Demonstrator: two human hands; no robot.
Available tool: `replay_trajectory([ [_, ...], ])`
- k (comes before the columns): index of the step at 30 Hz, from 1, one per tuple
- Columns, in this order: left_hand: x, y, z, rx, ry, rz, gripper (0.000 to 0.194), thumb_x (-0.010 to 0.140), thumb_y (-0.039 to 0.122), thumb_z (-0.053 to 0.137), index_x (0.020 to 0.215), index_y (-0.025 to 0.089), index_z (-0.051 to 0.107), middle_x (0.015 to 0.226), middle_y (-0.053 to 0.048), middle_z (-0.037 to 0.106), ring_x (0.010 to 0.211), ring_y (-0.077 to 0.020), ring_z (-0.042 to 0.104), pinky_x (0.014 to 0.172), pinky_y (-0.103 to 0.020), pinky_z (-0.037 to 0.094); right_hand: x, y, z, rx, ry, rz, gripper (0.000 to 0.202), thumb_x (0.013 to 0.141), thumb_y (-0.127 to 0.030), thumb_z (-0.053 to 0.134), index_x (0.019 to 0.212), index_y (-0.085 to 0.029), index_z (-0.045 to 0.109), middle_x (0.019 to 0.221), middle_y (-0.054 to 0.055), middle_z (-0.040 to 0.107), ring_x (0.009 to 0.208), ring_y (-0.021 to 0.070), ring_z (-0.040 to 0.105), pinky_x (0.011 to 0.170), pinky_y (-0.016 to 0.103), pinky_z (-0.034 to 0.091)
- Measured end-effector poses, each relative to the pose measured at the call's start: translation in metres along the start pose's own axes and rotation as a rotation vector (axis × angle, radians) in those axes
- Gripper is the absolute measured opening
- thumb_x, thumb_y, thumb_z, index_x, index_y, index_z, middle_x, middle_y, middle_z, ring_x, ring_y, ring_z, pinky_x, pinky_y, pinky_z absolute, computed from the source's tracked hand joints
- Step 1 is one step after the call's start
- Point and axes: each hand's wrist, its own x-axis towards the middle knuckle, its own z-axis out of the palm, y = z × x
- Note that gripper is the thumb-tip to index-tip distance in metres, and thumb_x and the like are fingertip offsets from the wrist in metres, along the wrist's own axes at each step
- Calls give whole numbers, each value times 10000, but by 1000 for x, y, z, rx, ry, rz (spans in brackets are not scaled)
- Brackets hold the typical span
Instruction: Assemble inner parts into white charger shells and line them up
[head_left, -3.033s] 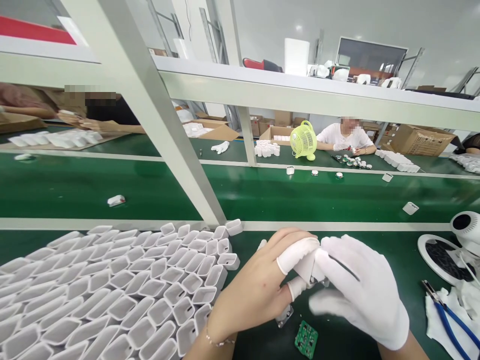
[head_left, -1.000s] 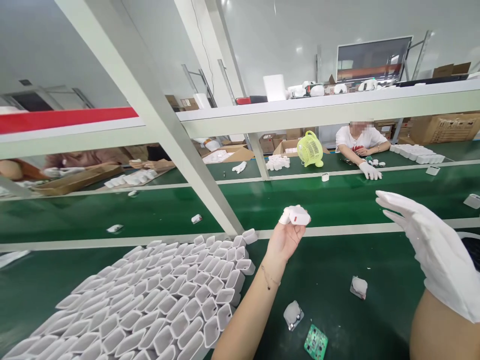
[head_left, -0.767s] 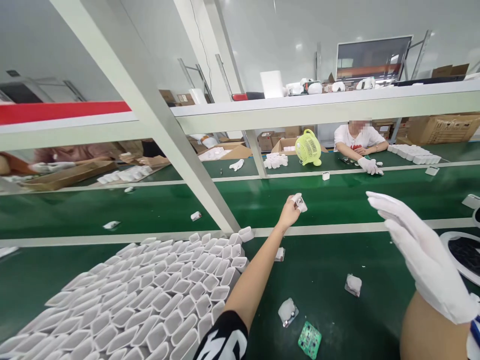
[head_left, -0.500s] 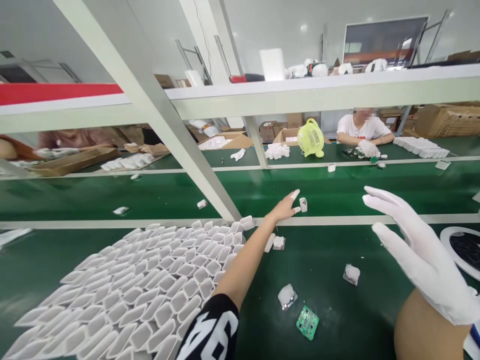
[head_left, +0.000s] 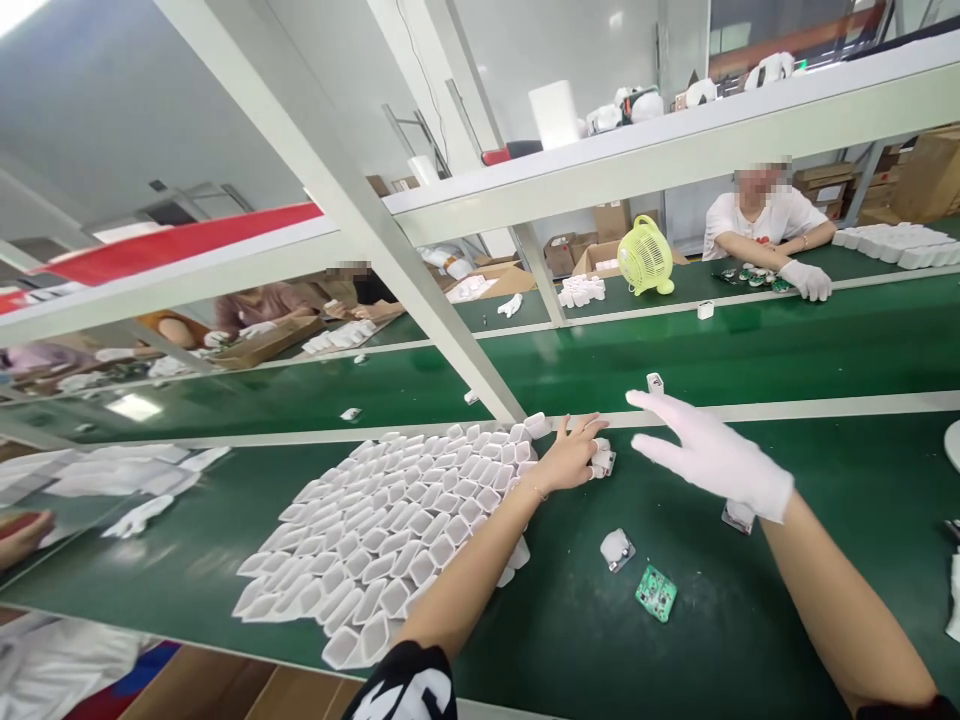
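Note:
My left hand [head_left: 571, 458], bare but for white covers on fingertips, reaches to the near edge of the belt. Its thumb and a finger close around a small white part on a flat board [head_left: 604, 459]; the other fingers stretch past it. My right hand [head_left: 712, 455], in a white glove, hovers over the bench with fingers apart and holds nothing. Beneath its wrist a similar white part [head_left: 739, 515] is partly hidden. Another white part on a board [head_left: 617, 549] and a green circuit board [head_left: 656, 593] lie nearer me. Beyond the hands, a white casing [head_left: 655, 383] sits on the belt.
Many open white casings [head_left: 420, 520] stand packed together left of my left arm. A slanted post [head_left: 450, 340] rises at the bench's far edge. Across the green belt [head_left: 600, 350] are a yellow-green fan [head_left: 645, 256] and a person [head_left: 761, 225] with a gloved hand.
My left hand has left the casing on the belt and come back to the white part on the bench. My right hand has moved left and forward. The view has turned and tilted.

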Motion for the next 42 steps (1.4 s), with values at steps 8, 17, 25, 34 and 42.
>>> replay_trajectory([
  [8, -7, 22, -52, -205, 564, 232, 347, 840, 464, 580, 1069, 214, 653, 1476, -96, 274, 1387, -296, 121, 1121, -462, 182, 46, 26, 77, 906, 46, 5, 479, 849, -451, 552, 1226, -155, 532, 1172, 111, 578, 1059, 210, 564, 865, 348, 491],
  [17, -14, -64, -53, -58, 157, -510, 412, 840, 234, 541, 1229, 99, 532, 1308, -149, 482, 1252, -277, 374, 1035, -387, 329, 29, 1, 36, 990, 292, 141, 471, 728, -490, 677, 1027, -132, 609, 770, 37, 607, 639, 102, 504, 659, 275, 462],
  [25, 0, -60, -37, -48, 114, -766, 82, 756, 130, 559, 828, 102, 531, 1000, -148, 597, 1061, -285, 520, 872, -417, 411, 13, -8, 8, 832, 571, 129, 463, 768, -475, 656, 1133, -206, 565, 1019, 51, 616, 812, 131, 550, 816, 332, 474],
  [34, -4, 78, -93, -660, 584, -231, 262, 760, 152, 542, 924, 207, 346, 1175, -39, 579, 812, -121, 596, 702, -230, 450, -5, -25, 8, 950, 720, -141, 297, 844, -424, 602, 1046, -208, 624, 683, 9, 535, 694, 120, 540, 567, 216, 449],
  [42, -25, 125, -83, -1069, 638, 342, 330, 911, 324, 481, 1202, 253, 342, 1121, -67, 541, 907, -141, 555, 717, -239, 458, -18, -46, 22, 1207, 696, -155, 253, 817, -460, 623, 995, -287, 670, 714, 8, 583, 536, 57, 464, 503, 175, 418],
])
